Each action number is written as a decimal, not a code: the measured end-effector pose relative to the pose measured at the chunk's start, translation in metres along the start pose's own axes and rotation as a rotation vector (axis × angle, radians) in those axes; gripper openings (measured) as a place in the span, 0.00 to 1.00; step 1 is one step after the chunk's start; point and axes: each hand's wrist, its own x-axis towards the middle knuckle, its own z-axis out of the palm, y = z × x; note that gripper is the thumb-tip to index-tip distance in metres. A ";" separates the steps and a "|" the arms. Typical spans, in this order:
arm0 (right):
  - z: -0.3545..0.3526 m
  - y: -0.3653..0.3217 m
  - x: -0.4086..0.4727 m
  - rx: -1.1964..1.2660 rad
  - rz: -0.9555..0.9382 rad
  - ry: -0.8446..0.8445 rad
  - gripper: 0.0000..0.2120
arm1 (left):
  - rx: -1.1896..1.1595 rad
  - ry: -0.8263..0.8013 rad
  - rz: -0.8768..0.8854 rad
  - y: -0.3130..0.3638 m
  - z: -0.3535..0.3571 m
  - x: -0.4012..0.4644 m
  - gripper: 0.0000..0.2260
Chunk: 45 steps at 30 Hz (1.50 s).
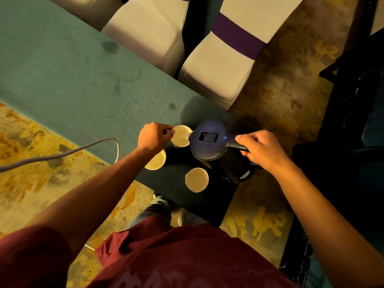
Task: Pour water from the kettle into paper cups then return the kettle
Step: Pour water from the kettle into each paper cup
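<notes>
My right hand (262,150) grips the handle of a black electric kettle (216,148), which is tilted left with its spout over a paper cup (181,135). My left hand (154,136) pinches that cup's left rim and holds it at the kettle's spout. Two more paper cups stand on the table: one (156,161) partly under my left wrist, another (196,179) nearer me, in front of the kettle. All three look pale inside; whether they hold water I cannot tell.
The green-clothed table (68,75) runs away to the upper left, and its corner ends just right of the kettle. Two white-covered chairs (220,65) stand beyond the far edge. A grey cable (62,154) hangs off the near edge at left. Dark furniture (353,100) stands at right.
</notes>
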 end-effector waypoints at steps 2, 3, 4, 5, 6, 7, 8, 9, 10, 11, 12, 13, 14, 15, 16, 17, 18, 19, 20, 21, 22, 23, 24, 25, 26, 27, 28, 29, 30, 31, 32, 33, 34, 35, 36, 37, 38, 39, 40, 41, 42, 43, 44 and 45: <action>0.000 0.000 0.001 -0.017 0.011 0.008 0.23 | -0.005 -0.003 -0.002 -0.001 -0.001 -0.001 0.13; 0.000 -0.001 0.001 -0.023 0.016 0.002 0.24 | -0.006 -0.005 -0.001 -0.001 -0.001 -0.001 0.13; 0.000 -0.001 0.001 -0.026 0.021 -0.010 0.24 | -0.006 -0.005 0.001 -0.001 -0.001 -0.001 0.13; 0.001 -0.002 0.001 -0.031 0.025 -0.022 0.23 | -0.006 -0.004 0.001 -0.001 -0.001 -0.002 0.13; 0.001 -0.003 0.001 -0.039 0.026 -0.030 0.23 | -0.008 -0.002 0.000 -0.001 -0.002 -0.002 0.13; 0.002 -0.003 0.000 -0.050 0.025 -0.033 0.22 | -0.011 -0.002 -0.003 -0.001 -0.001 -0.002 0.13; 0.002 -0.004 0.000 -0.061 0.022 -0.034 0.22 | -0.011 -0.003 -0.006 -0.001 -0.001 -0.001 0.13; 0.002 -0.005 -0.001 -0.070 0.020 -0.035 0.22 | -0.009 -0.005 -0.006 0.000 -0.001 -0.001 0.13; 0.001 -0.007 -0.001 -0.076 0.021 -0.036 0.22 | -0.007 -0.006 -0.005 0.000 -0.001 -0.001 0.13; 0.001 -0.009 -0.002 -0.079 0.023 -0.038 0.22 | -0.005 -0.007 -0.005 0.000 -0.001 -0.001 0.13; 0.000 -0.011 -0.003 -0.078 0.026 -0.040 0.22 | -0.004 -0.008 -0.007 -0.001 -0.001 -0.001 0.13; 0.000 -0.013 -0.004 -0.076 0.029 -0.041 0.22 | -0.004 -0.009 -0.010 -0.001 -0.001 -0.001 0.13; -0.001 -0.014 -0.005 -0.078 0.031 -0.042 0.22 | -0.004 -0.012 -0.013 -0.001 -0.001 0.000 0.13; -0.001 -0.016 -0.006 -0.082 0.032 -0.043 0.23 | -0.006 -0.014 -0.016 -0.001 -0.001 0.000 0.13; -0.001 -0.017 -0.007 -0.087 0.031 -0.043 0.23 | -0.007 -0.016 -0.018 -0.001 -0.001 0.000 0.13; -0.001 -0.017 -0.008 -0.093 0.027 -0.042 0.23 | -0.007 -0.016 -0.019 -0.002 -0.001 0.000 0.13; 0.000 -0.017 -0.009 -0.098 0.022 -0.042 0.23 | -0.006 -0.017 -0.020 -0.002 -0.001 0.000 0.13; 0.000 -0.017 -0.009 -0.100 0.016 -0.044 0.22 | -0.005 -0.016 -0.019 -0.002 0.000 0.001 0.13; 0.000 -0.016 -0.009 -0.101 0.010 -0.045 0.22 | -0.004 -0.016 -0.015 -0.003 0.000 0.001 0.13; 0.001 -0.014 -0.009 -0.100 0.007 -0.040 0.23 | -0.003 -0.016 -0.012 -0.003 0.000 0.001 0.13; 0.001 -0.012 -0.009 -0.093 0.008 -0.029 0.25 | 0.000 -0.018 -0.010 -0.003 0.001 0.000 0.13; 0.001 -0.009 -0.008 -0.077 0.017 -0.016 0.27 | 0.003 -0.021 -0.010 -0.002 0.000 0.000 0.13; 0.002 -0.007 -0.007 -0.054 0.034 -0.005 0.28 | 0.002 -0.025 -0.010 -0.003 0.000 0.000 0.13; 0.002 -0.005 -0.007 -0.026 0.051 0.005 0.27 | -0.004 -0.032 -0.011 -0.003 -0.001 0.000 0.13; 0.002 -0.004 -0.008 0.001 0.061 0.013 0.25 | -0.010 -0.042 -0.013 -0.003 -0.001 0.001 0.13; 0.003 -0.003 -0.009 0.028 0.065 0.018 0.23 | -0.014 -0.054 -0.016 -0.002 -0.002 0.000 0.13; 0.004 -0.003 -0.011 0.056 0.067 0.020 0.21 | -0.014 -0.063 -0.020 -0.002 -0.003 0.001 0.14; 0.005 -0.002 -0.012 0.086 0.070 0.023 0.20 | -0.014 -0.071 -0.026 -0.002 -0.003 0.001 0.14; 0.006 -0.001 -0.014 0.118 0.077 0.034 0.20 | -0.014 -0.080 -0.031 -0.001 -0.004 0.002 0.14; 0.006 0.000 -0.015 0.150 0.086 0.050 0.19 | -0.017 -0.088 -0.036 -0.001 -0.004 0.002 0.14; 0.006 0.000 -0.017 0.182 0.094 0.064 0.18 | -0.019 -0.095 -0.039 -0.001 -0.004 0.002 0.14; 0.006 0.000 -0.019 0.216 0.098 0.073 0.17 | -0.019 -0.102 -0.040 -0.001 -0.004 0.002 0.14; 0.006 0.000 -0.022 0.250 0.098 0.078 0.16 | -0.016 -0.108 -0.038 -0.002 -0.004 0.001 0.14; 0.007 0.000 -0.026 0.287 0.094 0.086 0.15 | -0.008 -0.114 -0.030 -0.002 -0.004 0.002 0.14; 0.008 -0.001 -0.030 0.320 0.090 0.096 0.15 | 0.000 -0.118 -0.020 -0.003 -0.004 0.001 0.14; 0.009 -0.001 -0.034 0.348 0.088 0.115 0.15 | 0.009 -0.120 -0.007 -0.003 -0.005 0.001 0.13; 0.009 -0.002 -0.038 0.362 0.083 0.137 0.16 | 0.012 -0.120 0.002 -0.004 -0.005 0.002 0.13; 0.009 -0.004 -0.041 0.368 0.076 0.157 0.16 | 0.011 -0.119 0.007 -0.006 -0.005 0.002 0.13; 0.008 -0.005 -0.045 0.379 0.070 0.179 0.16 | 0.014 -0.125 0.014 -0.007 -0.006 0.003 0.14; 0.007 -0.006 -0.049 0.398 0.060 0.199 0.16 | 0.020 -0.131 0.021 -0.008 -0.007 0.003 0.14; 0.005 -0.007 -0.054 0.425 0.047 0.221 0.17 | 0.031 -0.140 0.030 -0.010 -0.007 0.003 0.14; 0.004 -0.007 -0.058 0.456 0.032 0.242 0.17 | 0.043 -0.143 0.041 -0.012 -0.008 0.003 0.15; 0.002 -0.008 -0.063 0.489 0.014 0.254 0.17 | 0.053 -0.145 0.050 -0.015 -0.009 0.003 0.15; 0.000 -0.009 -0.069 0.515 -0.001 0.263 0.17 | 0.063 -0.144 0.066 -0.018 -0.011 0.002 0.15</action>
